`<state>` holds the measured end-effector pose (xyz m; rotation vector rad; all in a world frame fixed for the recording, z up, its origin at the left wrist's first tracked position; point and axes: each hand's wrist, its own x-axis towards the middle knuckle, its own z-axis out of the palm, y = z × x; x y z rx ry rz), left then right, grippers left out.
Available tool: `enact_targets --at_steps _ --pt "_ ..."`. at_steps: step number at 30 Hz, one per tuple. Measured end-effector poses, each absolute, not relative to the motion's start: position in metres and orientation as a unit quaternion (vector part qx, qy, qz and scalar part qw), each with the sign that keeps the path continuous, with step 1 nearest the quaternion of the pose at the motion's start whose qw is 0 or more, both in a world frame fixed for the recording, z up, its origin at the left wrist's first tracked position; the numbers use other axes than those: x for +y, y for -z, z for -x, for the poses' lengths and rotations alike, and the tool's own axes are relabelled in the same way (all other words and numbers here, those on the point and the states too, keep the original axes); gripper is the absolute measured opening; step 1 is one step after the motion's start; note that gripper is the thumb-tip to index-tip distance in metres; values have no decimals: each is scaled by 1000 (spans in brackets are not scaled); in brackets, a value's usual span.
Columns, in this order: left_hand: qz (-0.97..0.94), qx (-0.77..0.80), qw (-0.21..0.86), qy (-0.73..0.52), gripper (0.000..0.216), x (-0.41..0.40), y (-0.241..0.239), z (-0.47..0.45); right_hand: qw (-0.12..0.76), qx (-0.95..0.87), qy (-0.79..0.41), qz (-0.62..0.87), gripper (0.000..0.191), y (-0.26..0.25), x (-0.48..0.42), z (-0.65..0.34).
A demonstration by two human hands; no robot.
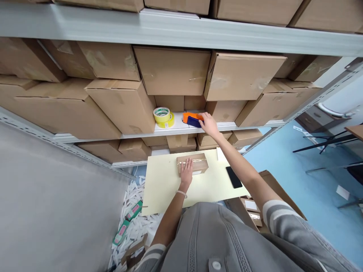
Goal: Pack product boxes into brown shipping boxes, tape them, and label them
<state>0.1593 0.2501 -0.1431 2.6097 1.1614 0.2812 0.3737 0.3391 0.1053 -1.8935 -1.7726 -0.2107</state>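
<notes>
On the pale yellow table, my left hand [186, 172] lies on top of a small cardboard box [200, 163], its fingers stretched out over clear tape. My right hand [209, 124] reaches to the shelf and has its fingers round the right end of an orange and dark blue tape dispenser [194, 119]. The dispenser rests on the white shelf surface; its far side is partly hidden by the hand. Left of it, a pale green tape roll [162, 114] sits on a yellow tape roll [170, 121]. A black phone [234, 177] lies on the table under my right forearm.
Large cardboard boxes [172, 70] fill the metal shelves [181, 28] ahead. An open carton [272, 185] holding small parcels stands at the right of the table [159, 189]. Paper strips [141, 226] and green-and-pink packs [121, 232] cover the floor at left.
</notes>
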Motion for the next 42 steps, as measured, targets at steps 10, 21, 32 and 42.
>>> enact_targets --at_steps 10,21,32,42 --pt "-908 392 123 -87 78 250 141 -155 236 -627 63 740 34 -90 362 -357" --pt "-905 397 139 -65 74 250 141 -157 505 -482 -243 673 61 -83 259 -381" --pt "-893 398 190 -88 70 249 141 -158 247 -419 -200 851 66 27 247 -369" --pt "-616 434 602 -264 53 261 123 -163 114 -486 -168 850 54 49 265 -363"
